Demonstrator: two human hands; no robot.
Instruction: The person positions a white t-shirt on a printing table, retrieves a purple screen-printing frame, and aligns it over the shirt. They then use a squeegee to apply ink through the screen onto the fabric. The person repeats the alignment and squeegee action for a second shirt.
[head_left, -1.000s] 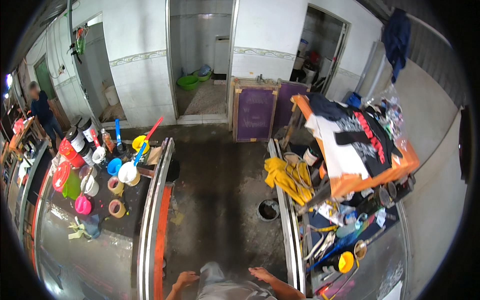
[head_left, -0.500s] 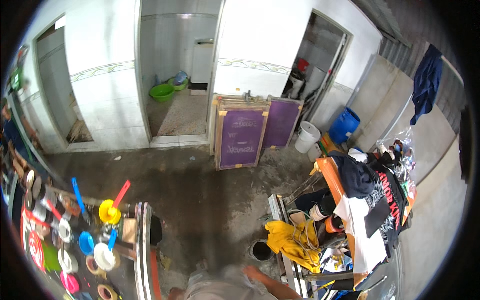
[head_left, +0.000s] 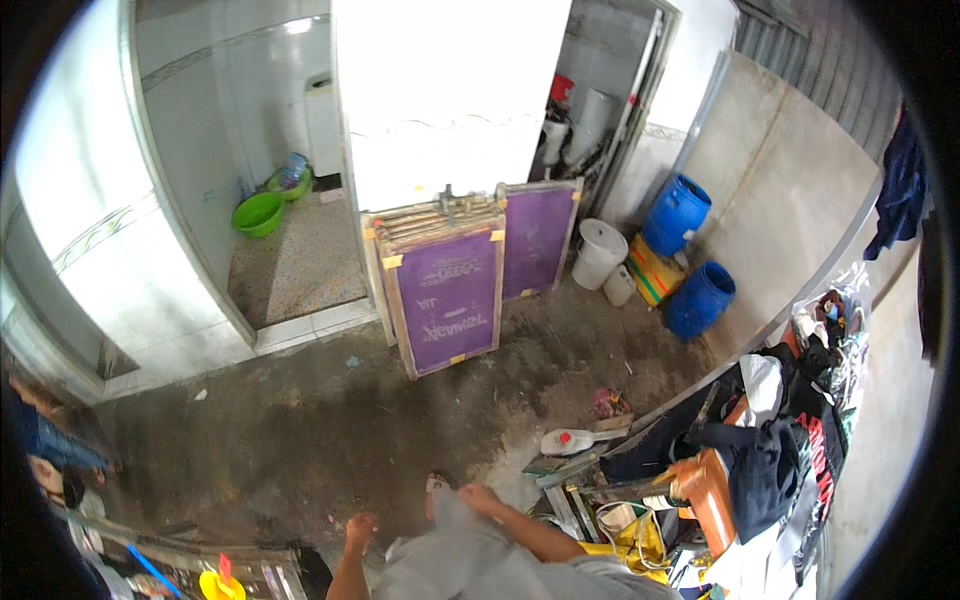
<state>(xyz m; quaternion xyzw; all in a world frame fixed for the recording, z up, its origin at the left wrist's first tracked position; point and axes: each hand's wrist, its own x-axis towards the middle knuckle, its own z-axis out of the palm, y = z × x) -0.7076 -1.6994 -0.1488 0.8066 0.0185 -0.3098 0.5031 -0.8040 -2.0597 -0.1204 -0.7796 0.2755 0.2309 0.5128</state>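
Observation:
My left hand hangs low at my left side over the dark floor, touching nothing that I can see. My right hand is in front of my grey shirt, close to the cloth. Both hands are small and blurred, so how their fingers are held does not show. No object can be made out in either. Ahead, a stack of framed purple screens leans upright near the white wall, and another purple screen stands behind it on the right.
To the right stand a white bucket and blue barrels. A cluttered bench with an orange edge and dark clothes lies at near right. A white jug is on the floor. Left are a doorway with green basins and a yellow cup.
I have moved forward and my view has turned right. The screens look closer, the left table has slid toward the lower edge, and both my hands show more fully.

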